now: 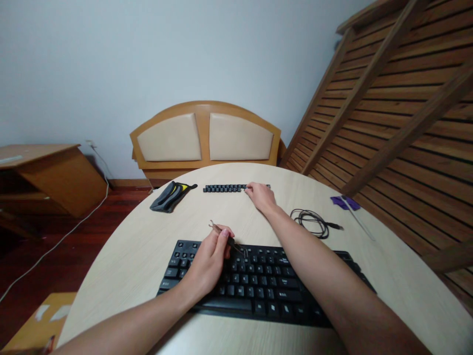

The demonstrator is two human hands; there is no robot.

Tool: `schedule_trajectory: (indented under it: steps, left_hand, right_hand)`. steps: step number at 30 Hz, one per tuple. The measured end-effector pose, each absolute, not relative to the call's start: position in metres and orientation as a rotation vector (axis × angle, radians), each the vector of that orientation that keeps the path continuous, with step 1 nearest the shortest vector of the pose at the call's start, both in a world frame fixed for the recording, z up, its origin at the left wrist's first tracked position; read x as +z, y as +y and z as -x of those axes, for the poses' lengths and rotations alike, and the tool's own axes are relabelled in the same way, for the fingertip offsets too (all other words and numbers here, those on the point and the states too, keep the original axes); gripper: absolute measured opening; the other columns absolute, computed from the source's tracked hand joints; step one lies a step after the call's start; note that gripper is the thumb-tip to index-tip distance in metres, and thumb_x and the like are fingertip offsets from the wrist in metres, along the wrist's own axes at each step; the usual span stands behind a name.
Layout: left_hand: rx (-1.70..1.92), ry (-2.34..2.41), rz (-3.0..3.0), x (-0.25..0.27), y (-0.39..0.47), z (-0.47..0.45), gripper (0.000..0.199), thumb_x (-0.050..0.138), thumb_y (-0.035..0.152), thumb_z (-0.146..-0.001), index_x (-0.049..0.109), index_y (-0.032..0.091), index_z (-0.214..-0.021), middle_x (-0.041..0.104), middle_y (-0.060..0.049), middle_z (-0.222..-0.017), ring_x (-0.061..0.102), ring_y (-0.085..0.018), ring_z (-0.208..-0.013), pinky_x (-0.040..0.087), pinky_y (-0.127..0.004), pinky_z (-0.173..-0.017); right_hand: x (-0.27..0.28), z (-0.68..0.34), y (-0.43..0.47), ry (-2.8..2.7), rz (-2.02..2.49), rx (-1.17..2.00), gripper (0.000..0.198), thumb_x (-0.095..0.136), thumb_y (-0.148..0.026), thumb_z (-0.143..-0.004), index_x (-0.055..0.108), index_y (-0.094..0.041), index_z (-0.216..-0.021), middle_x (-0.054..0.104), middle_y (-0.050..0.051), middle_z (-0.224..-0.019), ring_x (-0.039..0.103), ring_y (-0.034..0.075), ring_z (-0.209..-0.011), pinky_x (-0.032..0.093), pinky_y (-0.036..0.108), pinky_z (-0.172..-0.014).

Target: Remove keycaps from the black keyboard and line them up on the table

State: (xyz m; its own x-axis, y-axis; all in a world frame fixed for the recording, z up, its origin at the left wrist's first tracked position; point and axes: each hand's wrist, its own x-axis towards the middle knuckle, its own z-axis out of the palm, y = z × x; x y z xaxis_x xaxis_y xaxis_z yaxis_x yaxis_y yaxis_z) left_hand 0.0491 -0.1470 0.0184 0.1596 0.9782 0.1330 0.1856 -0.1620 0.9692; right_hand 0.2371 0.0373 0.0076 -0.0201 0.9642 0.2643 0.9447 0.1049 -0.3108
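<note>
A black keyboard [244, 291] lies at the front of the round table, with keycaps gone from its upper rows so that bare switches show. My left hand [210, 259] is closed around a keycap puller [231, 242], whose thin wire end points down at the upper key row. Farther back, loose black keycaps [221, 188] stand lined up in two rows. At the right part of these rows, my right hand [260, 195] pinches a small keycap, mostly hidden by the fingers. My right forearm passes over the keyboard's right half and covers keys there.
A dark grey and yellow pouch [170, 196] lies at the table's back left. On the right are a coiled black cable [314, 222], a purple cloth [345, 202] and a thin rod [357, 218]. A headboard [205, 133] stands behind the table [129, 266]; wooden slats [388, 123] lean at right.
</note>
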Motion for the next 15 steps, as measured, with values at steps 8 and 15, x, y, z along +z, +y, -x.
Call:
schedule_trajectory:
  steps: [8,15]
  left_hand:
    - [1.089,1.161,-1.533,0.0179,-0.1466,-0.0479,0.036,0.035,0.048,-0.099,0.056,0.018,-0.099,0.046,0.003,-0.066,0.046,-0.016,-0.064,0.035,-0.03,-0.064]
    - [1.078,1.177,-1.547,0.0199,-0.1463,-0.0484,0.034,0.037,0.046,-0.099,0.058,0.018,-0.103,0.049,0.003,-0.067,0.049,-0.016,-0.066,0.036,-0.03,-0.068]
  right_hand:
    - [0.0033,-0.2346,0.0435,-1.995,1.875,0.072,0.026,0.054,-0.035,-0.094,0.069,-0.029,-0.114,0.072,0.006,-0.112,0.065,0.022,-0.102,0.046,0.03,-0.083]
    - [0.0014,-0.2322,0.0427,-2.024,1.861,0.091,0.027,0.053,-0.033,-0.094,0.067,-0.029,-0.117,0.07,0.006,-0.117,0.063,0.022,-0.107,0.045,0.031,-0.087]
